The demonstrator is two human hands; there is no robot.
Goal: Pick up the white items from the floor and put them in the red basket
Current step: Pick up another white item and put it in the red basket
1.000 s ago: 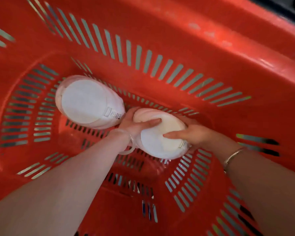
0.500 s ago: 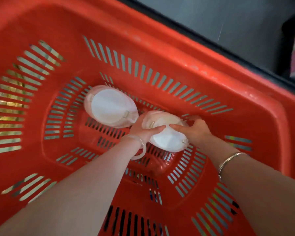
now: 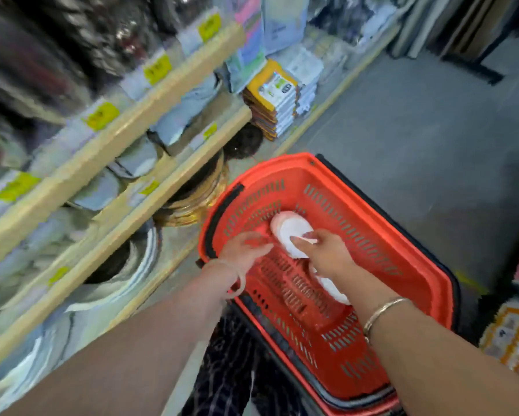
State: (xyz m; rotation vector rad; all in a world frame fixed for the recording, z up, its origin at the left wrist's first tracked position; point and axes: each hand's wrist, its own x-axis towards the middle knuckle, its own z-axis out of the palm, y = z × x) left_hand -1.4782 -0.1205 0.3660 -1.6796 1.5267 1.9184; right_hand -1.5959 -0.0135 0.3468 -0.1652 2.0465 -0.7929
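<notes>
White round padded cups lie inside the red plastic basket with slotted walls, so this part of the job looks done. One cup sits near the far end of the basket floor. A second white cup lies nearer, mostly hidden under the right wrist.

Above the basket, the right hand hovers with its fingers loose and a little apart, holding nothing. Its fingertips are over the edge of the far cup, but the picture is blurry, so I cannot tell if they touch it. The left hand hangs over the left rim of the basket, fingers spread and empty. Both hands look free because the cups rest on the basket floor by themselves.

To the left of the basket stand wooden shelves with yellow price tags. Under the basket is the grey floor.
</notes>
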